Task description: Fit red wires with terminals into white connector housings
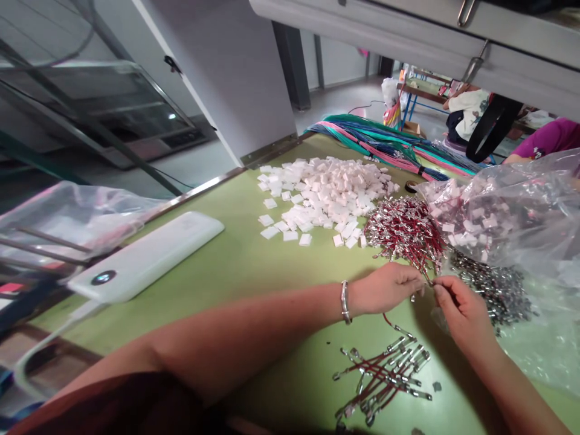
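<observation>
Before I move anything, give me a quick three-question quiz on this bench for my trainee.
1. Open: which hand has the silver bracelet at its wrist?
2. Multiple choice: what colour are the wires in the pile of terminal leads beside the small white pieces?
A) teal
B) red
C) yellow
3. Fill in: the long white device has a white ____ coming from its near end.

Key: 1. left hand; 2. B; 3. cable

Soft glare, dark forearm shadows, blurred edges
</observation>
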`<state>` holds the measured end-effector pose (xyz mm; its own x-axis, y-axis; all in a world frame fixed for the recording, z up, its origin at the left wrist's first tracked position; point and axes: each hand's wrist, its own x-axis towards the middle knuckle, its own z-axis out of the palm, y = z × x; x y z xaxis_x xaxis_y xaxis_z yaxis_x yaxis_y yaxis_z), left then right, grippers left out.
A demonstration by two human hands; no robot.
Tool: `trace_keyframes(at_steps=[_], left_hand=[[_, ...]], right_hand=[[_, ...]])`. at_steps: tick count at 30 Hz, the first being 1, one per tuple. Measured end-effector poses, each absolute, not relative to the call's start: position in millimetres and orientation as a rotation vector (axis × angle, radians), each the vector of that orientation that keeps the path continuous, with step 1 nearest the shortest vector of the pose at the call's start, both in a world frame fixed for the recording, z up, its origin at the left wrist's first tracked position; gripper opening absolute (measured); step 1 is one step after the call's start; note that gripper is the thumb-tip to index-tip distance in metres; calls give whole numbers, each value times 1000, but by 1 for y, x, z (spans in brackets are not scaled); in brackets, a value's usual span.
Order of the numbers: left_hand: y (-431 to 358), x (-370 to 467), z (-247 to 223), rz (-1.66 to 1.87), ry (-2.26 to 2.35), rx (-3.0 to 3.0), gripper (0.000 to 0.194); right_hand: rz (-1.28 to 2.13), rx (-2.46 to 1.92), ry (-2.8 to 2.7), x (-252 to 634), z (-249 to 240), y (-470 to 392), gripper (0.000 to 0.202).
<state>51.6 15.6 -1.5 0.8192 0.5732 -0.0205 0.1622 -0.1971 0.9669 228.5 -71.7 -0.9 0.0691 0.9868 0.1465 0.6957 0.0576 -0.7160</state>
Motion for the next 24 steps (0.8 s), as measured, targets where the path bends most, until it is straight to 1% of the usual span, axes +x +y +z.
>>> trace_keyframes(at_steps=[4,7,9,12,14,16,18,21,24], left_hand=[[17,51,0,397,576,1810,22],[17,48,-1,340,618,1981,23],[16,46,-3,292,617,2170,24],[13,45,-3,224,549,2430,17],[12,46,-1,201,542,2528,13],[13,46,4,205,567,2557,14],[15,45,10,195,591,2547,21],[13,38,22,83,569,2546,26],[6,31,33,-49,525,2561,34]], right_hand=[[579,-1687,-1720,232,2,-71,22],[568,-1669,-1814,231,6,-72,21],[632,-1673,-1839,230,9,-74,22],[783,-1702,-1796,227,11,-77,26],[854,-1726,-1776,227,11,-78,28],[883,-1765,-1794,230,10,-76,30],[789,-1795,-1854,233,8,-72,31],[512,-1770,-1983,231,5,-66,31],[384,-1816,-2078,219,-1,-64,33]])
